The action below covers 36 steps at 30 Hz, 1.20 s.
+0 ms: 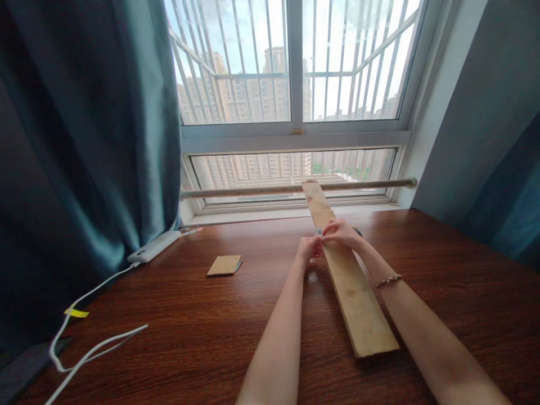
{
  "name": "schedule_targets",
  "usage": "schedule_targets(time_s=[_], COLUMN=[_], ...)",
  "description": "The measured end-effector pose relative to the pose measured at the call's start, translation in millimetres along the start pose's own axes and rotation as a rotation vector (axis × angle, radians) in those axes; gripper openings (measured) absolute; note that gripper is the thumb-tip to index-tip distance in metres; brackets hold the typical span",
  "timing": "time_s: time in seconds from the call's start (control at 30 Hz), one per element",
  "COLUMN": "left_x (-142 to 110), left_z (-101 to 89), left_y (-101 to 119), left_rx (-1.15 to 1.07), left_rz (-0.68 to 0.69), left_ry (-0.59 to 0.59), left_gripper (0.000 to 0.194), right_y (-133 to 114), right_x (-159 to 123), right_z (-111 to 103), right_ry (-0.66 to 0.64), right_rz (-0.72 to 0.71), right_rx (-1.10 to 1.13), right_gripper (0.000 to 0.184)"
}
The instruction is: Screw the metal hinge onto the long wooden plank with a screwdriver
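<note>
A long pale wooden board (351, 292) slants away from me, its far end reaching the rail by the window. At the board's left edge, around its middle, is a small shiny silvery piece (319, 230), too small to name. My left hand (311, 248) is closed at that edge, with its fingertips pinched by the silvery piece. Over the top of the board my right hand (338, 232) meets it, thumb and fingers also pinched together there. Fingers cover most of the small piece. A dark round object (358, 230) partly shows behind my right hand.
A square piece of cardboard (224, 265) lies left of the board on the brown table (261, 304). Farther left are a white power strip (154, 246), its white cable (95, 289) and a yellow tag (77, 313). A horizontal rail (253, 190) crosses before the window.
</note>
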<state>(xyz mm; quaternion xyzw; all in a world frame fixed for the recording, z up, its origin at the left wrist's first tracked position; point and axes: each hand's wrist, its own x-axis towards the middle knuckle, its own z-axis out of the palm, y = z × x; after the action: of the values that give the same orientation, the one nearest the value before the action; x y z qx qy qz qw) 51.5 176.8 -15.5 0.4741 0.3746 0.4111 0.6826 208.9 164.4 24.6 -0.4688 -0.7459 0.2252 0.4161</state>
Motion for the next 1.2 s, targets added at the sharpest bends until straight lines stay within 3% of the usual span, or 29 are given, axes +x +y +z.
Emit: schedule_targets(time_s=[0.17, 0.33, 0.47, 0.77, 1.03, 1.2], left_x=[0.2, -1.2, -1.9, 2.0, -0.3, -3.2], left_z=[0.7, 1.0, 0.4, -2.8, -0.3, 1.1], left_y=[0.2, -0.6, -1.2, -5.9, -2.8, -0.7], left_rx=[0.002, -0.016, -0.012, -0.03, -0.002, 0.006], left_rz=[-0.006, 0.007, 0.009, 0.037, 0.018, 0.037], left_ry=[0.004, -0.006, -0.005, -0.014, -0.001, 0.007], left_gripper=[0.021, 0.021, 0.023, 0.026, 0.027, 0.027], right_y=[-3.5, -12.7, -15.7, -11.8, -10.7, -8.7], right_x=[-2.2, -1.3, 4.5, 9.4, 10.7, 10.8], right_z=[-0.4, -4.7, 1.2, 11.8, 24.4, 29.6], right_ry=[0.05, 0.191, 0.302, 0.245, 0.32, 0.385], right_rz=[0.01, 0.046, 0.084, 0.211, 0.393, 0.408], right_rx=[0.148, 0.288, 0.279, 0.028, 0.026, 0.102], right_gripper=[0.034, 0.043, 0.045, 0.024, 0.02, 0.02])
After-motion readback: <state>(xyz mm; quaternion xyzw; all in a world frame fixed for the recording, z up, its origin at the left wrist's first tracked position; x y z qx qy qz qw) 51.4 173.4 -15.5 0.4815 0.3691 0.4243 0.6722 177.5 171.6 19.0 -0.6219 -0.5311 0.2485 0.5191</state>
